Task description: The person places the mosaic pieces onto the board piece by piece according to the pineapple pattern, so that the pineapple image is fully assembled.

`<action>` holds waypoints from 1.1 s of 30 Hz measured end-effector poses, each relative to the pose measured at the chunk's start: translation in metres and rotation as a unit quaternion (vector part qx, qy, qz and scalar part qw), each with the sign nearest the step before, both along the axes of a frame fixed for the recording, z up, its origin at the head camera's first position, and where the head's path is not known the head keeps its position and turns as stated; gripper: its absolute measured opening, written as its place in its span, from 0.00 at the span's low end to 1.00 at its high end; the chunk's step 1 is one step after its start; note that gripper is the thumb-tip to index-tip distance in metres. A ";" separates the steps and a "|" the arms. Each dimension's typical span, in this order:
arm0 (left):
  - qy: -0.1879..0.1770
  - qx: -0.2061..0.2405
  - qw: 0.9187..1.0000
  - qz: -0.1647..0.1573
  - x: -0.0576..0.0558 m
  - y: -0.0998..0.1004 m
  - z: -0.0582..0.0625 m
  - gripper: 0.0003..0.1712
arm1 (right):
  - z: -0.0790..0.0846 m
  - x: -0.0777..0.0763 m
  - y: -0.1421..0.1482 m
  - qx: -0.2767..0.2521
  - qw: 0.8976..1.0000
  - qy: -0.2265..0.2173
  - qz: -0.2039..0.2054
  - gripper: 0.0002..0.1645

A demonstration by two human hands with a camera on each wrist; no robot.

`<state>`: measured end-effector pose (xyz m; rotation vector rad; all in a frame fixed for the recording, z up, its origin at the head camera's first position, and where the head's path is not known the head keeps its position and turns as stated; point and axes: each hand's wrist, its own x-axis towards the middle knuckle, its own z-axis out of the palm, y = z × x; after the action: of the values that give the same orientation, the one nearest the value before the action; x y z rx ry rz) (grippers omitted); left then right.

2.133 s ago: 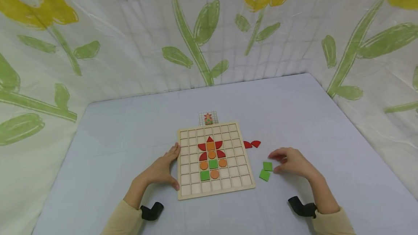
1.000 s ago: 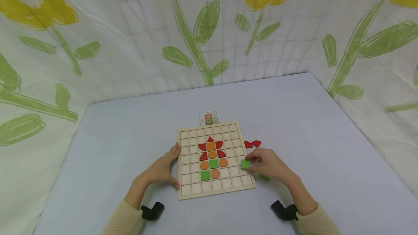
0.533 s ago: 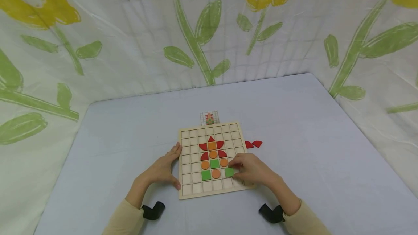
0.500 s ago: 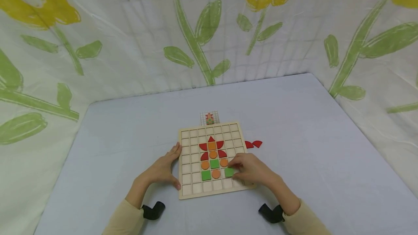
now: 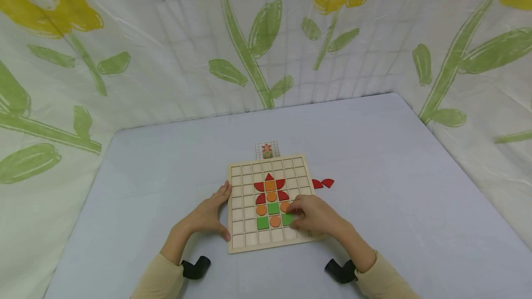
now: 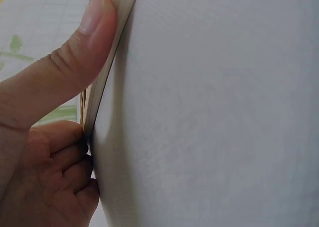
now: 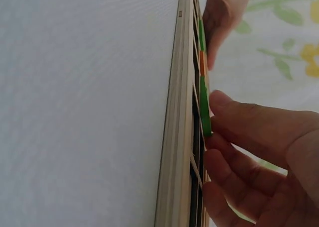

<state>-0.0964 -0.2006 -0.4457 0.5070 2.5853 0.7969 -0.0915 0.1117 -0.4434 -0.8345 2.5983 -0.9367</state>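
A wooden grid board (image 5: 247, 241) lies on the table with a figure of coloured tiles in its cells. My right hand (image 5: 313, 214) is over its right half, thumb and fingertips at the edge of a green square tile (image 5: 287, 219). That tile sits in the cell right of an orange round tile (image 5: 275, 221); in the right wrist view the green tile (image 7: 205, 107) stands slightly raised at its near end, by the thumb. My left hand (image 5: 208, 213) rests along the board's left side, fingers extended and thumb (image 6: 87, 48) against the edge near the front corner.
Beyond the board lies a small pattern card (image 5: 267, 150) showing a similar figure. Two red quarter-round tiles (image 5: 328, 183) lie on the table by the board's right edge. A flower-printed curtain (image 5: 166, 59) hangs behind the table.
My right hand has picked up a green square tile from the table right of the board and carried it left into the grid. My left hand has stayed at the board's edge.
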 end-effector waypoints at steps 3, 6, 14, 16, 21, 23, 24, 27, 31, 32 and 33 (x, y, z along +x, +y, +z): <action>0.000 0.000 1.000 0.001 0.000 0.000 0.000 0.76 | 0.001 0.000 0.000 -0.002 1.000 -0.004 -0.001 0.12; -0.001 0.001 1.000 0.002 0.000 0.000 0.000 0.76 | 0.002 0.000 0.000 -0.005 1.000 -0.006 -0.001 0.11; 0.001 0.005 1.000 0.001 -0.001 0.000 -0.001 0.76 | 0.004 -0.006 0.010 -0.023 0.999 -0.010 -0.032 0.09; 0.003 0.004 1.000 0.000 0.000 0.000 -0.001 0.76 | 0.007 -0.013 0.021 -0.026 0.998 -0.006 -0.065 0.09; 0.004 0.002 1.000 0.000 0.000 -0.001 -0.001 0.76 | 0.014 -0.032 0.053 -0.006 0.987 0.024 -0.161 0.13; 0.004 0.001 1.000 0.001 0.000 -0.001 -0.001 0.76 | 0.014 -0.038 0.063 0.002 0.983 0.027 -0.179 0.14; 0.004 0.002 1.000 0.000 0.000 -0.001 0.000 0.76 | 0.014 -0.041 0.067 0.005 0.983 0.026 -0.183 0.14; 0.005 0.002 1.000 0.000 0.000 -0.002 0.000 0.76 | 0.010 -0.048 0.073 0.013 0.983 0.013 -0.184 0.15; 0.005 0.006 1.000 -0.002 0.001 -0.001 -0.001 0.76 | 0.004 -0.053 0.073 0.031 0.985 -0.005 -0.171 0.16; 0.005 0.006 1.000 -0.002 0.001 -0.001 -0.001 0.76 | 0.002 -0.054 0.072 0.037 0.985 -0.009 -0.168 0.16; 0.005 0.007 1.000 -0.002 0.001 -0.001 -0.001 0.76 | 0.002 -0.054 0.072 0.038 0.986 -0.011 -0.164 0.16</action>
<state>-0.0955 -0.2018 -0.4468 0.5221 2.5881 0.8131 -0.1459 0.1836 -0.4417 -0.3777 2.7833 -0.9116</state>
